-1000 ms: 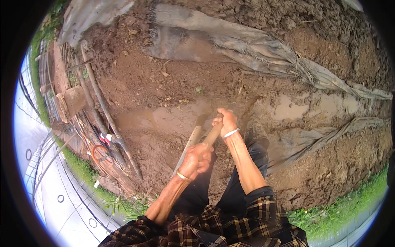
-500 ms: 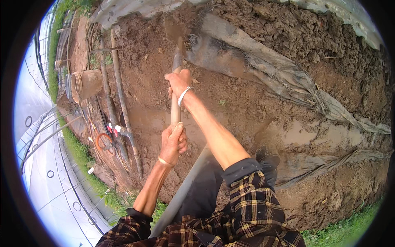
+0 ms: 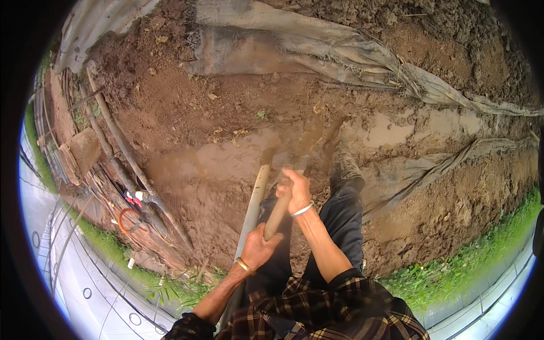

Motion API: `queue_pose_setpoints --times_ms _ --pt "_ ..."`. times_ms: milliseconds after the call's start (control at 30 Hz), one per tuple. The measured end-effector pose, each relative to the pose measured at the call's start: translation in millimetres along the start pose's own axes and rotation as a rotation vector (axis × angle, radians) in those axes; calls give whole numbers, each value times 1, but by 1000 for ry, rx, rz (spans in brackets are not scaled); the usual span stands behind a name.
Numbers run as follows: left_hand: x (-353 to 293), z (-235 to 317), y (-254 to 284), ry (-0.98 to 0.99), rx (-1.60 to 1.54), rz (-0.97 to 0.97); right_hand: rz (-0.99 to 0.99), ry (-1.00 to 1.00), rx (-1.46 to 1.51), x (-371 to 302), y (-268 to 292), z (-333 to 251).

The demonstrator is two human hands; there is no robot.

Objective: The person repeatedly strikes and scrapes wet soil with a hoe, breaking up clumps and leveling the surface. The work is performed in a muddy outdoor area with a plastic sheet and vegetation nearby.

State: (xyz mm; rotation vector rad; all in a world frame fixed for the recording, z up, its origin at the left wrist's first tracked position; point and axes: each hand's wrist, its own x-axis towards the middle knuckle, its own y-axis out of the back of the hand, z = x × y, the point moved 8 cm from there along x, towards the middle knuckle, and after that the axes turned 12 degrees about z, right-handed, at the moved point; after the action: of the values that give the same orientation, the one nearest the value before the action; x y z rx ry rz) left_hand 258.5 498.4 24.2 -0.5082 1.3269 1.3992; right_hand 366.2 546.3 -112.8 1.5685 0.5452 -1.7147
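My right hand (image 3: 296, 192) is wrapped round the wooden handle of a muddy shovel (image 3: 276, 220), partway along it. Near the handle's end my left hand (image 3: 259, 247) grips the same wood, closer to my body. The handle slants away from me to the right, and its far end is smeared by motion, low over the wet mud (image 3: 226, 156) before my feet. I cannot make out the blade's edge. A pale bracelet circles my right wrist; a gold-coloured one circles the left.
A grey pole (image 3: 253, 207) rises just left of the shovel, close to my legs. Torn grey sheeting (image 3: 334, 42) lies across the soil ahead; more sheeting (image 3: 408, 184) is at right. Pipes (image 3: 122, 139), a bucket (image 3: 85, 152) and an orange ring (image 3: 129, 221) lie at left.
Both hands have drawn the shovel back toward my feet and to the right, from the soil farther ahead. My view has shifted too, so my legs and boot show more.
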Motion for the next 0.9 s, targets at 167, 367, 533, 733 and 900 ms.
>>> queue_pose_setpoints --times_ms 167,367,533,733,900 --pt "28 14 -20 -128 375 -44 130 -75 90 57 39 21" --pt "30 28 -35 -313 975 32 118 -158 32 97 27 42" --pt "27 55 -25 -352 935 121 -66 -220 120 93 -12 51" --pt "53 47 -57 86 181 -9 -167 -284 204 90 -11 4" --pt "64 60 -99 -244 403 -99 -33 -62 360 97 45 -60"
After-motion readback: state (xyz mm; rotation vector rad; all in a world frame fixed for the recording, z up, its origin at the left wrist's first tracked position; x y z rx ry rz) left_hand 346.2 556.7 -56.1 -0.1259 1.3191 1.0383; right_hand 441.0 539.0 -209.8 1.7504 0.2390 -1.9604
